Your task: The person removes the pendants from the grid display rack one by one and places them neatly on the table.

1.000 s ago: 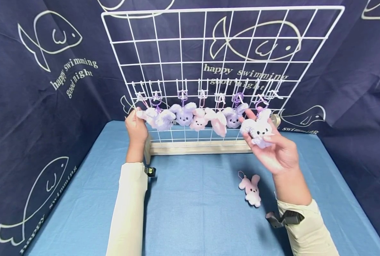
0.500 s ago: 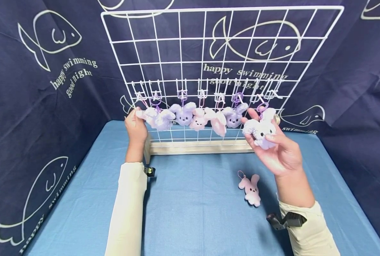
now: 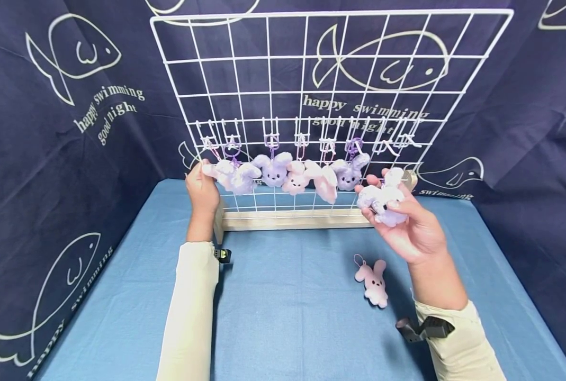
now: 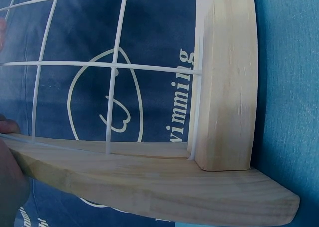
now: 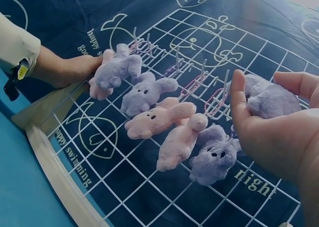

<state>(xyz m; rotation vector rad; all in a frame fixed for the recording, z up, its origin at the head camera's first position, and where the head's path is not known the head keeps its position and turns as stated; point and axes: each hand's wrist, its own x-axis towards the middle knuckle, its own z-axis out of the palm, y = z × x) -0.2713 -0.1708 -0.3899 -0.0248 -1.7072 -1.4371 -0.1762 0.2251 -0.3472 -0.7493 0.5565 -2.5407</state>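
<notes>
In the head view my right hand point(image 3: 413, 227) holds a pale lavender plush bunny keychain point(image 3: 391, 203) between thumb and fingers, just in front of the rack's right end. The right wrist view shows the same lavender bunny point(image 5: 271, 98) in the fingers; its ring is mostly hidden. Above it, a white hook point(image 3: 386, 147) has nothing on it. My left hand point(image 3: 203, 188) grips the left side of the white wire grid rack point(image 3: 268, 74). At the left wrist view's edge, part of that hand point(image 4: 11, 187) lies against the wooden frame point(image 4: 149, 182).
Several pink and lavender bunny keychains, among them a lavender one point(image 3: 273, 170) and a pink one point(image 3: 296, 180), hang on hooks in a row. A pink bunny point(image 3: 374, 284) with a bead loop lies on the blue cloth point(image 3: 283, 312). Dark printed fabric surrounds the table.
The lavender bunny's purple ring has come off its hook on the right. My right hand has then lowered slightly with the bunny. My left hand stays in place.
</notes>
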